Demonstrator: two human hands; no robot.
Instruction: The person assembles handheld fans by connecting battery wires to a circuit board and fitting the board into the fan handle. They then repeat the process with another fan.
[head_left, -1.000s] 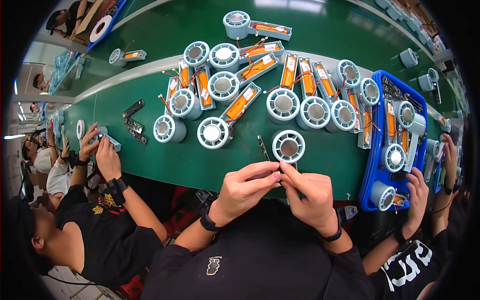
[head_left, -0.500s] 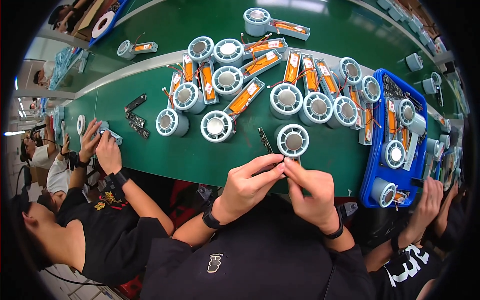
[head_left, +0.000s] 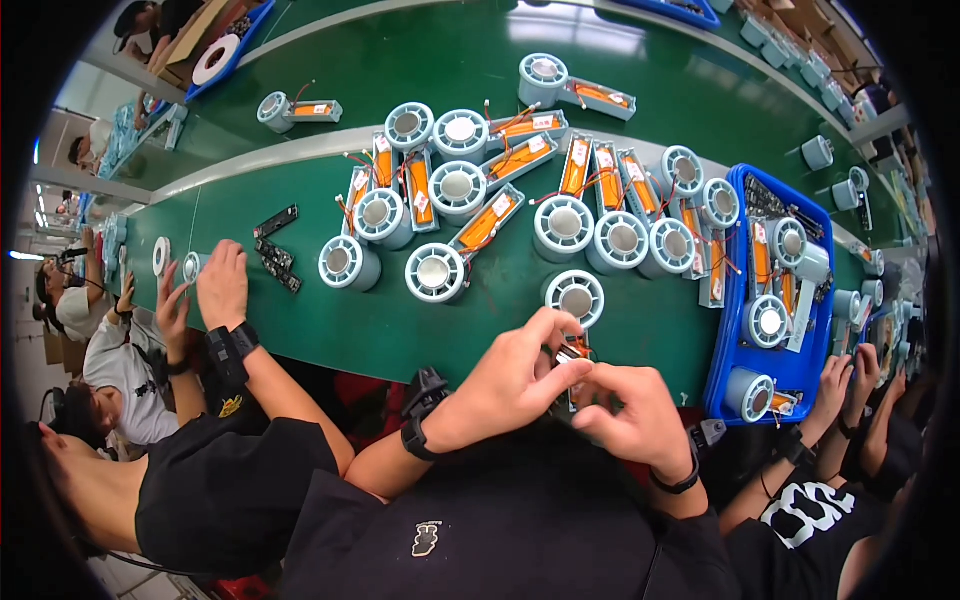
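Just in front of me a light-blue round unit (head_left: pixel 576 298) with a spoked rim and grey metal disc faces up. Its narrow handle tray, with some orange showing, extends toward me and is mostly hidden by my fingers. My left hand (head_left: pixel 515 375) is closed, fingers curled over the tray and pinching a small dark piece with a pale edge, probably a circuit board; its shape is largely covered. My right hand (head_left: pixel 640 420) bends its fingers around the tray's near end, its thumb held apart. Black bands circle both wrists.
Several similar units (head_left: pixel 563 228) with orange batteries and red wires crowd the green table (head_left: pixel 500 320). A blue tray (head_left: pixel 722 330) at right holds more units and boards. Loose circuit boards (head_left: pixel 277 262) lie left. A co-worker's hands (head_left: pixel 222 285) work at left, another's (head_left: pixel 835 385) at right.
The dark board that stuck up beside the unit is now down among my left fingers. My right hand's fingers have spread from a pinch. The view has shifted slightly.
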